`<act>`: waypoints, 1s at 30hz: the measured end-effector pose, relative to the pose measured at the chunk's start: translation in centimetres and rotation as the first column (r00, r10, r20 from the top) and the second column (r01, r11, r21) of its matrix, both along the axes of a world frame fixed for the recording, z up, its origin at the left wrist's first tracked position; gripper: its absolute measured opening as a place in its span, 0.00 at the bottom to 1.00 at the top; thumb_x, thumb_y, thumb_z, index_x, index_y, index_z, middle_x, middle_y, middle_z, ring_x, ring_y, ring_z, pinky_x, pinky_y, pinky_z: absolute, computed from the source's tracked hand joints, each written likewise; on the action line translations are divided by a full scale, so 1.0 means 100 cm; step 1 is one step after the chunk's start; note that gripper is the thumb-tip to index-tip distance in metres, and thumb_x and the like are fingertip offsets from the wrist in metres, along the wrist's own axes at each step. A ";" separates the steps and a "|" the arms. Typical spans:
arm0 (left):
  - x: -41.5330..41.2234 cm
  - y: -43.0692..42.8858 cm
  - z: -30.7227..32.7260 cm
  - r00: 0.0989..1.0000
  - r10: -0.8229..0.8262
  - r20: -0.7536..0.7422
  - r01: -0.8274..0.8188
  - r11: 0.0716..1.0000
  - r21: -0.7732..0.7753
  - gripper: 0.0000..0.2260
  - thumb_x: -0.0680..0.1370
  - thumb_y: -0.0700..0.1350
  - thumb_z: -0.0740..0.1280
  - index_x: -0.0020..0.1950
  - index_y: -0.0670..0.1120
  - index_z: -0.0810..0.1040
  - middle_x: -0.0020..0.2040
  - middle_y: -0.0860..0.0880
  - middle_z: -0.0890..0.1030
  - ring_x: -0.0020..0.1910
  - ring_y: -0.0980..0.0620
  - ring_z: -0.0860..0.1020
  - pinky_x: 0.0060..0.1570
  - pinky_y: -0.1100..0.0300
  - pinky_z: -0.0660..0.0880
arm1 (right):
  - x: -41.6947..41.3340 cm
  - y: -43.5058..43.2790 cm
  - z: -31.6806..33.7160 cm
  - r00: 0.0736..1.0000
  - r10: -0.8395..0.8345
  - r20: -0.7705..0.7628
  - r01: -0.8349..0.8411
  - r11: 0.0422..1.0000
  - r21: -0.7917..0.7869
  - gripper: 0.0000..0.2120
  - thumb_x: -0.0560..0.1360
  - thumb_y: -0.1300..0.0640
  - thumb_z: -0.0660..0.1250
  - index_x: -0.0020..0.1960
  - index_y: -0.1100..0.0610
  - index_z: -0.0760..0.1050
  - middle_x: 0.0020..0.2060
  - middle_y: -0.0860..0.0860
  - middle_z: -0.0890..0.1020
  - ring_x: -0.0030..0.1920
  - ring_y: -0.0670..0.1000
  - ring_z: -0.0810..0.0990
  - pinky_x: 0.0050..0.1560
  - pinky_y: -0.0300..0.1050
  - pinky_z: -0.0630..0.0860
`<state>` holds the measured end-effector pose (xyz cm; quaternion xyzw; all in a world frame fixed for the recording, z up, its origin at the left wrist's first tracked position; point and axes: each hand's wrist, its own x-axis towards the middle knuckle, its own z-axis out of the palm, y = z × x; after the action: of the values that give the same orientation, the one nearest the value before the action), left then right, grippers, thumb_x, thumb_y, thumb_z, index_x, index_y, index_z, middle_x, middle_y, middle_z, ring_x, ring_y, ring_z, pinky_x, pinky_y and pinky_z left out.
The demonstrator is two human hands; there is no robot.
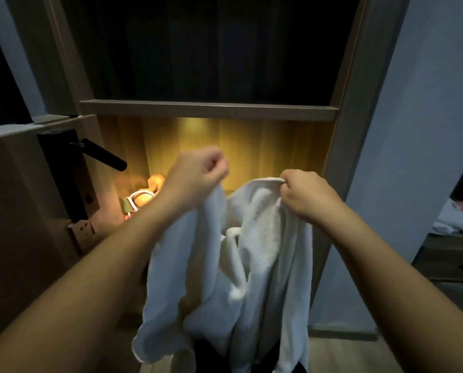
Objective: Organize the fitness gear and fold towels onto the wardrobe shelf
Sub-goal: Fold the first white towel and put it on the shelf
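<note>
Clearly the job is at an early stage. The wardrobe [359, 103] fills the view, its upper part dark and, under a cross board [209, 110], a lit compartment [252, 146] glowing warm. No folded towel shows in what can be seen of that compartment, though its floor is mostly hidden behind the arms and cloth.

Next in size is the white towel [252, 251], the thing in hand. It hangs in front of the wardrobe, held up in the air between both hands, bunched and draped in loose vertical folds with its lower end trailing down toward the floor [346, 354]. It is not yet spread flat or folded in any neat way, so I judge the folding has only just begun: the top edge needs finding and pulling straight before any fold is made.

The left hand [200, 173] is closed, fingers curled, with a corner of the towel gathered under it. The right hand [305, 195] pinches the hem at the top edge between thumb and curled fingers.

Smallest, at the left of the lit compartment, lies some fitness gear [144, 195]: rounded orange-lit pieces and a white cord, loosely heaped and partly behind the left forearm. Whether it counts as organized I cannot tell.
</note>
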<state>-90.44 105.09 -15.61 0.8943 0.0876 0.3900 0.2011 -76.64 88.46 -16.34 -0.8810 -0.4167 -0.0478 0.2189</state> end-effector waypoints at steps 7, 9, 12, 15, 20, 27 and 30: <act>0.001 0.001 0.009 1.000 -0.004 0.001 0.004 0.999 0.053 0.07 0.79 0.48 0.67 0.43 0.47 0.79 0.27 0.50 0.74 0.26 0.51 0.70 0.30 0.55 0.67 | -0.017 0.014 -0.017 0.994 0.101 -0.045 -0.096 0.990 0.099 0.10 0.80 0.60 0.55 0.50 0.55 0.75 0.46 0.55 0.80 0.47 0.57 0.78 0.50 0.60 0.77; 0.009 0.000 -0.005 0.996 -0.023 -0.084 0.026 0.999 0.028 0.05 0.78 0.49 0.67 0.48 0.49 0.80 0.27 0.51 0.75 0.26 0.51 0.71 0.30 0.54 0.68 | -0.022 0.017 -0.013 0.988 0.149 -0.043 -0.143 0.981 0.129 0.10 0.81 0.59 0.55 0.51 0.56 0.76 0.46 0.55 0.80 0.48 0.57 0.78 0.51 0.61 0.76; 0.014 0.004 -0.023 0.975 -0.079 -0.208 0.075 0.997 -0.029 0.07 0.77 0.52 0.68 0.53 0.54 0.80 0.24 0.57 0.72 0.25 0.59 0.70 0.28 0.64 0.63 | -0.022 0.017 -0.007 0.978 0.199 -0.057 -0.185 0.964 0.190 0.10 0.81 0.58 0.56 0.53 0.56 0.77 0.45 0.53 0.80 0.46 0.53 0.78 0.49 0.56 0.78; 0.020 -0.006 -0.034 0.945 -0.085 -0.315 0.096 0.995 0.020 0.06 0.79 0.53 0.64 0.52 0.56 0.80 0.30 0.56 0.76 0.30 0.59 0.73 0.30 0.58 0.69 | -0.025 0.018 -0.005 0.967 0.250 -0.058 -0.226 0.937 0.266 0.08 0.81 0.56 0.58 0.51 0.52 0.75 0.42 0.48 0.79 0.43 0.47 0.78 0.42 0.43 0.77; 0.017 -0.007 -0.033 0.978 0.030 -0.207 -0.010 0.995 0.096 0.11 0.82 0.50 0.59 0.41 0.53 0.72 0.36 0.51 0.76 0.40 0.45 0.76 0.37 0.51 0.70 | -0.011 0.019 -0.013 0.996 0.092 0.008 -0.092 0.975 0.202 0.07 0.81 0.55 0.58 0.51 0.53 0.75 0.40 0.49 0.78 0.40 0.49 0.78 0.43 0.47 0.79; -0.009 0.025 -0.020 0.943 0.331 0.033 -0.330 0.943 -0.026 0.12 0.80 0.47 0.60 0.38 0.45 0.74 0.33 0.45 0.75 0.39 0.39 0.75 0.36 0.51 0.69 | 0.014 -0.010 -0.041 0.981 -0.192 -0.029 0.191 0.981 -0.013 0.11 0.77 0.65 0.57 0.42 0.56 0.76 0.38 0.54 0.78 0.36 0.54 0.75 0.35 0.45 0.71; -0.010 0.024 -0.023 0.969 0.242 -0.048 -0.244 0.969 -0.040 0.06 0.77 0.48 0.68 0.52 0.50 0.81 0.32 0.52 0.77 0.37 0.47 0.77 0.37 0.56 0.72 | 0.013 -0.012 -0.030 0.986 -0.152 -0.066 0.156 0.986 0.061 0.13 0.77 0.66 0.57 0.41 0.58 0.78 0.37 0.56 0.79 0.37 0.55 0.77 0.33 0.45 0.71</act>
<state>-91.45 107.51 -17.95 0.8801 0.2096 0.3905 0.1701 -75.37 87.28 -19.36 -0.9039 -0.3385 -0.0512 0.2564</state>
